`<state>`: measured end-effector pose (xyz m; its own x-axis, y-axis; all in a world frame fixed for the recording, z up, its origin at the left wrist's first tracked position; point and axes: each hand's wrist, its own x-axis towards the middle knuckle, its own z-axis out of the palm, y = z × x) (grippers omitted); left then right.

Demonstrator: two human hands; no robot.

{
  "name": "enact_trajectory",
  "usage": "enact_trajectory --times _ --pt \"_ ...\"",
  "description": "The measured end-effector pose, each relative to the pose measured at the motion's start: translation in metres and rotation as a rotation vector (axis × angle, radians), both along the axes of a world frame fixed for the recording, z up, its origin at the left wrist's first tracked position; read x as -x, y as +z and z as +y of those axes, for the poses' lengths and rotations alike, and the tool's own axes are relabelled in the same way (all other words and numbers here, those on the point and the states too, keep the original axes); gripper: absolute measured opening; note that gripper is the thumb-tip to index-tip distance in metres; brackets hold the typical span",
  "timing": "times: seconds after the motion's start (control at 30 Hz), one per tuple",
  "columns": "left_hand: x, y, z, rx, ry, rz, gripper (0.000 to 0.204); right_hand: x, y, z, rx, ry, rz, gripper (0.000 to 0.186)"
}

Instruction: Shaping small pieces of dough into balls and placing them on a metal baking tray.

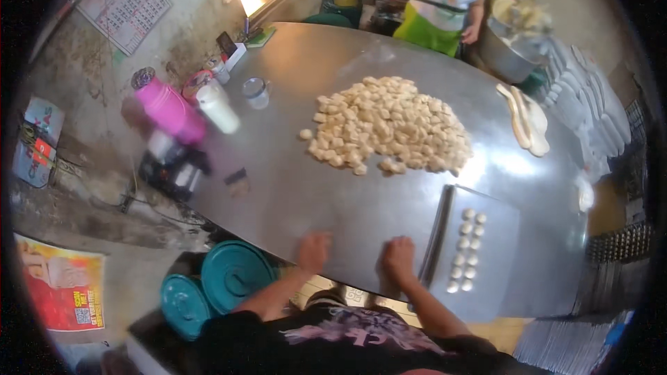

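Observation:
My left hand (315, 251) rests on the steel table (285, 194) near its front edge, fingers curled down and slightly blurred. To its right, my right hand (399, 257) is cupped against the same surface with its fingers closed. Whatever lies under either palm is hidden. A large heap of cut dough pieces (389, 125) spreads over the middle of the table, beyond both hands. Right of my right hand lies a baking tray (497, 236), carrying two rows of small round dough balls (463, 243).
Flattened dough (528, 121) lies at the right edge. A pink flask (167, 107), a white bottle (219, 107), a clear cup (256, 92) and a scraper (237, 182) are on the left. Teal lidded bins (236, 274) stand below. Across the table is a person in an apron (439, 17).

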<state>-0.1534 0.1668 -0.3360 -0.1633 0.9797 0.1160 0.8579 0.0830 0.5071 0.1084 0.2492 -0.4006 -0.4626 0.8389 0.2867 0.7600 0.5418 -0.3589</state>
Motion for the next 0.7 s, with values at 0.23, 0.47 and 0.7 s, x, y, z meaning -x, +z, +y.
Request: enact_trajectory --times 0.23,0.47,0.7 --pt "0.01 0.003 0.067 0.288 -0.037 -0.264 0.019 0.019 0.042 0.059 0.131 0.199 -0.007 0.016" --pt "-0.04 -0.028 0.029 -0.015 -0.225 0.185 0.021 0.015 0.025 -0.026 0.09 0.246 -0.019 0.02" --pt "0.01 -0.027 0.026 0.165 0.02 -0.163 0.022 -0.004 0.02 0.013 0.169 0.235 -0.077 0.03"
